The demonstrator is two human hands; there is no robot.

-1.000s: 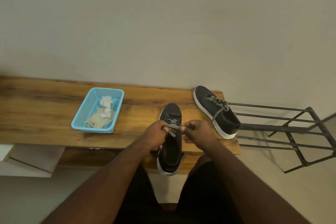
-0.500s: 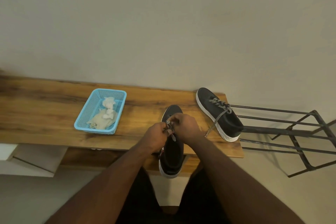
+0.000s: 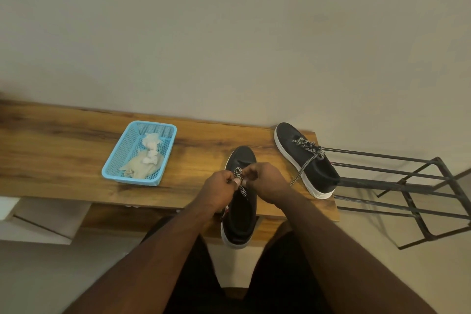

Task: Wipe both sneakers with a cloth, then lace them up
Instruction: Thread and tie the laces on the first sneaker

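Both hands, left hand [image 3: 221, 187] and right hand [image 3: 267, 181], pinch the lace [image 3: 239, 181] over the near sneaker [image 3: 240, 214] beneath them on the desk [image 3: 63, 160], seemingly tying; next, pull the knot snug.

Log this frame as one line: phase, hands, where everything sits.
phase: lacing | left hand + right hand: pinch lace over near sneaker | far sneaker: laced, bench right end | cloth: in basket

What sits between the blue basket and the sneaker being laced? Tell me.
Nothing: the head view shows only bare wooden bench top between the blue basket and the near sneaker, whose lace both hands pinch.
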